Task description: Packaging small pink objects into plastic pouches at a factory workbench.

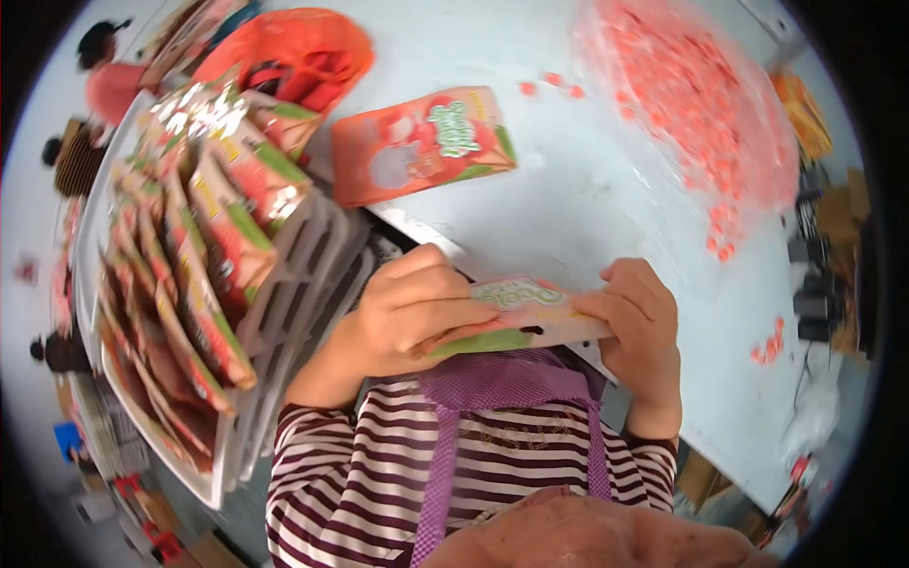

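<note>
Between my two hands is a printed pouch, pink and green, held level in front of my apron at the table's near edge. My left hand closes on one end of it, with the fingers folded over the top. My right hand pinches the other end. The pouch's contents cannot be seen. Beyond my hands, a similar pouch lies flat on the white table, near its left edge.
At my left, stacked white trays hold several upright pouches. An orange bag stands behind them. A clear bag of small pink pieces lies at the far right, with loose pieces nearer me. Other people are off to the left.
</note>
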The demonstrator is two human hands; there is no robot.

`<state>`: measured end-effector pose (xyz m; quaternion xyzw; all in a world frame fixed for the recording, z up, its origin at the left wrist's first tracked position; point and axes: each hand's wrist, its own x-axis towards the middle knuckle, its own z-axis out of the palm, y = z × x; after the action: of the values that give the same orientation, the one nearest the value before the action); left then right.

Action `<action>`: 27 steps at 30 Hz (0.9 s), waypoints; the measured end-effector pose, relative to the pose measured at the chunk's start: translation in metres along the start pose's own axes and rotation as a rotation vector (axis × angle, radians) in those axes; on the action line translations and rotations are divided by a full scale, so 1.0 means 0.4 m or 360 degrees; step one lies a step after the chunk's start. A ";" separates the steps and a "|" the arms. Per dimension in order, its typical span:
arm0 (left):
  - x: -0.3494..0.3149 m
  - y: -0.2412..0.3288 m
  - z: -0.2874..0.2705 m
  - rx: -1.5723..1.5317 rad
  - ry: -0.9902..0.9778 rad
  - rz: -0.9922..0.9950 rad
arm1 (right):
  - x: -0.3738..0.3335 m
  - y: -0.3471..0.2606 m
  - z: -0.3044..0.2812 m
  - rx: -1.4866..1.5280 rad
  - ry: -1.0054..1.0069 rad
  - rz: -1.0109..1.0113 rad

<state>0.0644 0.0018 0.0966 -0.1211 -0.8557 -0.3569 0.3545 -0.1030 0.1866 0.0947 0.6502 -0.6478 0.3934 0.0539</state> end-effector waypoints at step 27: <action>-0.439 0.355 -0.860 0.2640 0.1554 -0.0939 | 0.011 0.071 0.019 0.0717 0.0062 0.0235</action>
<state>0.4349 -0.1281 0.2193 0.5403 -0.5908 0.2676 0.5361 -0.1255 0.1741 0.0794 0.5889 -0.5882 0.5434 -0.1090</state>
